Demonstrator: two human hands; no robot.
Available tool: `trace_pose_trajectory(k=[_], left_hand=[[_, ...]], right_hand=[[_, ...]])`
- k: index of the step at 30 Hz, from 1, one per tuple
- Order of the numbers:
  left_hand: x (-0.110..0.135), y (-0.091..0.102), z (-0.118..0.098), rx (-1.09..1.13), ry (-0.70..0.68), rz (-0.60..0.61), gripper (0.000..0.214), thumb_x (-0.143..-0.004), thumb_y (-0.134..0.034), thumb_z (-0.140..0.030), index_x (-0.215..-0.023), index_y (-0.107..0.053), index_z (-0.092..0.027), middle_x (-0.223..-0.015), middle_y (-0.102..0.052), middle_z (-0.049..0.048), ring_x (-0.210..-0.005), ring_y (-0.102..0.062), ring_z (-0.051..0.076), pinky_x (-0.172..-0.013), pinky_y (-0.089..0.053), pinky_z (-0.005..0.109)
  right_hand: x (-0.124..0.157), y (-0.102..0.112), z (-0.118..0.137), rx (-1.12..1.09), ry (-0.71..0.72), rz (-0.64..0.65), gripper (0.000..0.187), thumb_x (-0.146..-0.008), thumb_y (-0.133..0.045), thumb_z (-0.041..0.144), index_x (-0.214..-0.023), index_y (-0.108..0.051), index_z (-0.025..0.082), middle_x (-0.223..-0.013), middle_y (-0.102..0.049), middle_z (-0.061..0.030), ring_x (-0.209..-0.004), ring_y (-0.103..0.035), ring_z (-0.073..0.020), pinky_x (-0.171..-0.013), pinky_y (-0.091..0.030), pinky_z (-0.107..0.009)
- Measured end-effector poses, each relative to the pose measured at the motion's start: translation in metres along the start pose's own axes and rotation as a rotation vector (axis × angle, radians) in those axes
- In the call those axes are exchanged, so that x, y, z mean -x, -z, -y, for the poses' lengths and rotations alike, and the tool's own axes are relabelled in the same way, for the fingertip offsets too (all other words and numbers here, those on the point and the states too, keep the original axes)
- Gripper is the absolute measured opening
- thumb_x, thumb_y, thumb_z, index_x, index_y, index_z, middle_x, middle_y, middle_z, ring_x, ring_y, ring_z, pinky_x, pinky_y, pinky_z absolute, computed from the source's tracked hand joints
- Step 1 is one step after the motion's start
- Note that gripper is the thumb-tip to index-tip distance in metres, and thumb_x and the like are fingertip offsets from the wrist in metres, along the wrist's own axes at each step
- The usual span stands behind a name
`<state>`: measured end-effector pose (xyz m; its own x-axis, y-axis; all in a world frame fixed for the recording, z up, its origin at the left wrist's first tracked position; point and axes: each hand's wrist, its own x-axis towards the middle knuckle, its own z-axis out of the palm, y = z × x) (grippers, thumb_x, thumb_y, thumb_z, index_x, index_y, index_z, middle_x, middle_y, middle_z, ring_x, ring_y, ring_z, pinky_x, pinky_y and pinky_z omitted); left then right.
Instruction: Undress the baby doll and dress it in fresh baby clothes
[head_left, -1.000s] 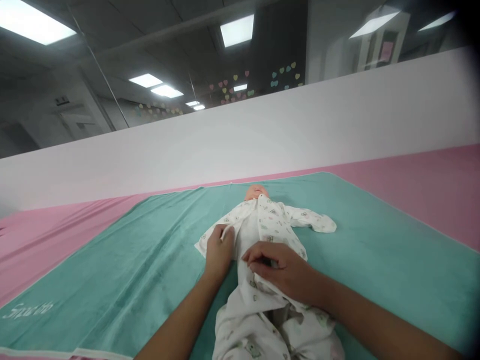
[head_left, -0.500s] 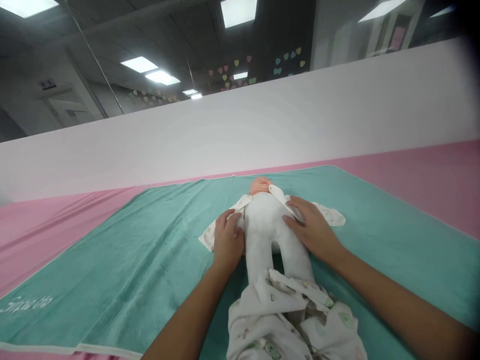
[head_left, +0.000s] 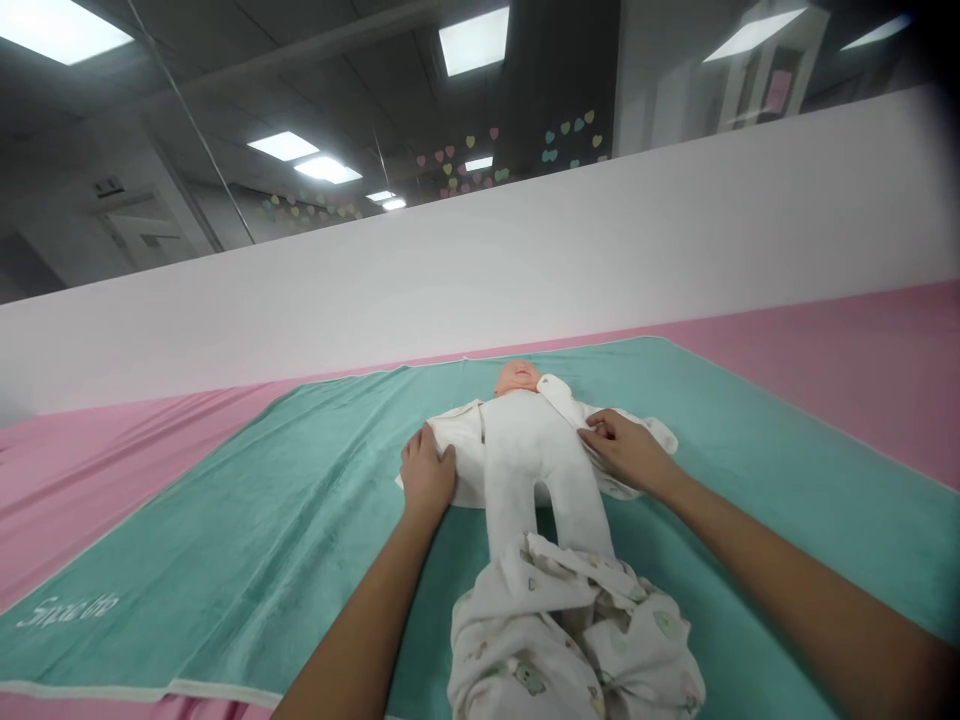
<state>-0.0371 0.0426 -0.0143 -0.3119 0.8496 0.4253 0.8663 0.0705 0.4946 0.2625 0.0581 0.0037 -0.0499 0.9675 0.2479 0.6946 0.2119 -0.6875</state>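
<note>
A baby doll (head_left: 534,452) with a plain white cloth body lies on its back on a teal towel (head_left: 247,540), head pointing away from me. Its white printed sleepsuit (head_left: 570,640) is spread open under the torso and bunched around the lower legs. My left hand (head_left: 426,474) is closed on the left flap of the sleepsuit beside the doll's side. On the other side, my right hand (head_left: 626,450) pinches the right flap next to the doll's chest.
The teal towel covers a pink padded surface (head_left: 840,360). A white wall panel (head_left: 525,270) runs behind it, with heart stickers and ceiling lights above. White lettering (head_left: 69,610) marks the towel's near left corner.
The sleepsuit front was closed over the doll; both hands have pulled the flaps apart and outward, baring the white torso and legs. The hands now sit farther apart.
</note>
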Motion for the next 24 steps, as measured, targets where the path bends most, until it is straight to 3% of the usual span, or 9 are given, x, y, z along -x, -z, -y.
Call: trace_pose_trajectory(k=[3,7,10,13,16,19,24], left_hand=[[0.001,0.004,0.002,0.027,0.031,-0.033,0.057,-0.082,-0.045,-0.033,-0.132,-0.041,-0.007,-0.134,-0.04,0.0202,-0.124,-0.035,0.034,-0.103,-0.029,0.048],[0.012,0.014,-0.012,0.253,-0.103,-0.131,0.036,-0.083,-0.044,-0.029,-0.115,-0.054,-0.017,-0.122,-0.051,0.0109,-0.116,-0.043,0.025,-0.1,-0.035,0.039],[0.022,0.023,-0.028,0.52,-0.062,0.003,0.025,-0.082,-0.047,-0.031,-0.1,-0.06,-0.02,-0.098,-0.062,0.0054,-0.091,-0.057,0.018,-0.082,-0.045,0.031],[0.029,0.035,-0.042,0.831,0.057,0.287,0.018,-0.079,-0.051,-0.032,-0.087,-0.059,-0.017,-0.062,-0.056,-0.0017,-0.055,-0.052,0.011,-0.057,-0.044,0.024],[0.034,0.052,-0.052,0.961,0.065,0.704,0.016,-0.077,-0.055,-0.032,-0.079,-0.056,-0.016,-0.048,-0.049,-0.0052,-0.037,-0.04,0.007,-0.038,-0.033,0.019],[0.039,0.072,-0.058,0.769,-0.04,1.077,0.017,-0.072,-0.062,-0.03,-0.08,-0.062,-0.015,-0.051,-0.054,-0.0033,-0.036,-0.042,0.007,-0.033,-0.032,0.018],[0.043,0.089,-0.063,0.526,-0.107,1.561,0.025,-0.068,-0.065,-0.027,-0.091,-0.069,-0.016,-0.056,-0.057,-0.0023,-0.039,-0.049,0.008,-0.033,-0.039,0.017]], right_hand=[[0.001,0.004,0.005,0.012,0.034,-0.062,0.028,-0.081,-0.043,0.047,-0.071,-0.051,0.022,-0.069,-0.059,-0.0002,-0.066,-0.052,-0.0172,-0.059,-0.035,-0.028],[-0.004,0.018,0.001,-0.006,-0.054,-0.252,0.024,-0.08,-0.043,0.042,-0.069,-0.047,0.022,-0.069,-0.058,0.0,-0.063,-0.05,-0.0158,-0.059,-0.034,-0.028],[-0.011,0.031,-0.016,0.114,-0.203,-0.327,0.015,-0.077,-0.045,0.036,-0.072,-0.047,0.022,-0.067,-0.056,-0.0009,-0.06,-0.049,-0.0169,-0.055,-0.033,-0.029],[-0.017,0.04,-0.034,0.352,-0.19,-0.364,0.011,-0.071,-0.048,0.028,-0.079,-0.052,0.021,-0.085,-0.058,-0.0082,-0.077,-0.052,-0.0239,-0.058,-0.034,-0.032],[-0.016,0.036,-0.03,0.435,0.042,-0.427,0.014,-0.072,-0.048,0.021,-0.084,-0.055,0.019,-0.1,-0.056,-0.0119,-0.093,-0.049,-0.0283,-0.069,-0.039,-0.037],[-0.005,0.022,-0.002,0.301,0.3,-0.371,0.011,-0.078,-0.045,0.018,-0.083,-0.055,0.02,-0.096,-0.058,-0.008,-0.093,-0.051,-0.0247,-0.077,-0.042,-0.038],[0.025,0.0,0.046,0.119,0.613,-0.102,0.015,-0.085,-0.043,0.018,-0.09,-0.056,0.022,-0.1,-0.06,-0.0054,-0.098,-0.052,-0.0216,-0.085,-0.043,-0.038]])
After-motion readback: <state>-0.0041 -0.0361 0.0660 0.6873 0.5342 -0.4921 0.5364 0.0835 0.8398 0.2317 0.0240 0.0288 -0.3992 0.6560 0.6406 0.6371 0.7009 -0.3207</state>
